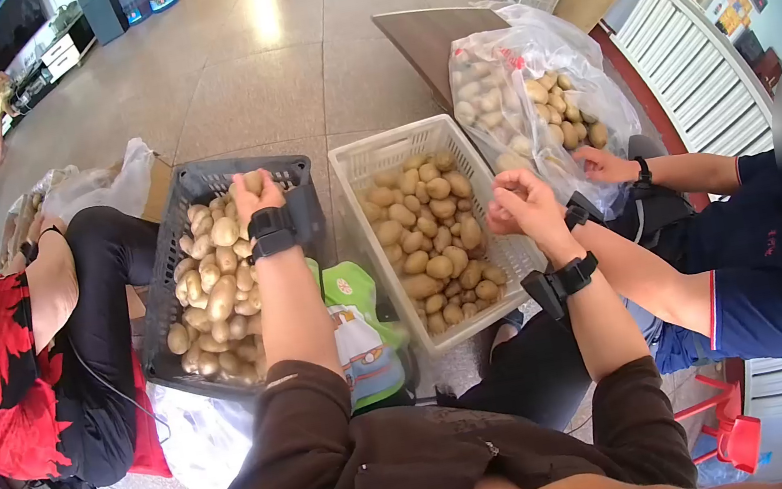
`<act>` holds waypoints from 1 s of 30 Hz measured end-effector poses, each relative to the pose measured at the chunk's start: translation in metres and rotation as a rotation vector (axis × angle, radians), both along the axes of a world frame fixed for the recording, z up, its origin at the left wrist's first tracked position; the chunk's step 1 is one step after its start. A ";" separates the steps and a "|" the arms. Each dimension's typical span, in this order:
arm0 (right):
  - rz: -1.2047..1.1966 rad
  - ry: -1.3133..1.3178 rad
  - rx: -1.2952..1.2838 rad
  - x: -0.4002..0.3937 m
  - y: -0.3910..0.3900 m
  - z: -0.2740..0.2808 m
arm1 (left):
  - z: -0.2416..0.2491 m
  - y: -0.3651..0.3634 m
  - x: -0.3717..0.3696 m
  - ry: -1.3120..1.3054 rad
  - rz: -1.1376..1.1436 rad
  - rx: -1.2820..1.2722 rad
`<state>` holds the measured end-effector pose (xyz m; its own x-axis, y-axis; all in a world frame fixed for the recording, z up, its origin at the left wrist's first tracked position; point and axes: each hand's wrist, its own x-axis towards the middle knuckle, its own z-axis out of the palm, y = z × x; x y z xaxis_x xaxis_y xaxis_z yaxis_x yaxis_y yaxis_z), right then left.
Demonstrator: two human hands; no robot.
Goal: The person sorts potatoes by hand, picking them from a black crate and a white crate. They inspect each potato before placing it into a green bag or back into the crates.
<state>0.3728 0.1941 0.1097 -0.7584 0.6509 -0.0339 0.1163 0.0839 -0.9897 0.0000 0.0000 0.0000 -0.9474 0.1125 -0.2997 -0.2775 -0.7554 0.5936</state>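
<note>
My left hand point(260, 201) is closed around a potato point(250, 180) over the far end of a dark crate point(297, 167). Pale potatoes point(222, 295) are piled in that crate. Above the right rim of a white crate point(510, 282), my right hand point(533, 211) hovers with loosely bent fingers and no potato visible in it. Browner potatoes point(434, 228) partly fill the white crate. A co-worker's forearm point(653, 271) passes close behind my right wrist; the hand at its end is mostly hidden by mine.
At right, the co-worker's other hand point(607, 165) is by a clear plastic bag point(539, 50) of potatoes. A person in red and black point(11, 372) sits at left. A green and white bag point(360, 325) lies between the crates; a red stool point(733, 436) stands at lower right.
</note>
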 end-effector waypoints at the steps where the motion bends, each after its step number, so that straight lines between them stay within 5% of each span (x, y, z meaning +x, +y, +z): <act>1: -0.014 0.009 0.018 -0.002 -0.002 0.001 | -0.001 -0.003 -0.005 -0.059 0.121 0.221; 2: -0.028 0.018 0.035 -0.003 -0.002 0.001 | -0.002 -0.005 -0.010 -0.119 0.240 0.442; 5: -0.014 0.015 0.074 0.003 -0.005 0.003 | 0.002 -0.021 -0.004 -0.210 0.327 0.494; 18: -0.008 0.007 0.123 0.003 -0.010 0.010 | 0.014 -0.023 -0.003 -0.253 0.577 0.494; 30: 0.010 0.002 0.156 0.001 -0.012 0.005 | 0.012 0.015 0.013 -0.200 -0.133 0.365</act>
<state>0.3742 0.1823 0.1143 -0.7649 0.6404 0.0690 0.1124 0.2382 -0.9647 0.0130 0.0152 0.0118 -0.8449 0.3623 -0.3935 -0.4690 -0.8556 0.2192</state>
